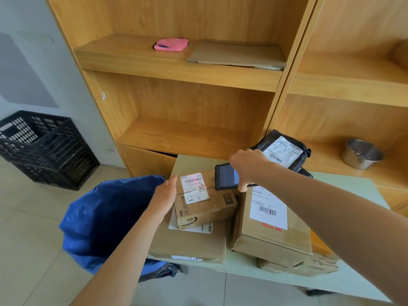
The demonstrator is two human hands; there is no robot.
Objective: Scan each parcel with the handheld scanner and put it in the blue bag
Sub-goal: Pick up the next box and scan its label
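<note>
On the pale table in front of the wooden shelving, several parcels were heaped, and the person had turned to the small cardboard box lying on top of a flatter carton. Its white shipping label faced upward, which suited scanning, and a faint reddish glow across the barcode suggested the beam was already falling on it. The right hand was wrapped around the handheld scanner, fingers curled over the body, with the scanner's head close beside the label and turned toward it. The left hand lay flat against the box's left side, fingers straight and together, apparently steadying it so the label would not shift under the beam; whether the thumb hooked round the box could not be told. Just left of that hand, touching the table's edge, the blue bag stood slumped with its mouth toward the parcels, a placement that would make the drop a short sideways move. To the right a larger carton sat label-up, and behind it a black plastic mailer waited, label also showing. Judging by the pile, most of the work remained. A black crate stood on the floor by the wall.
</note>
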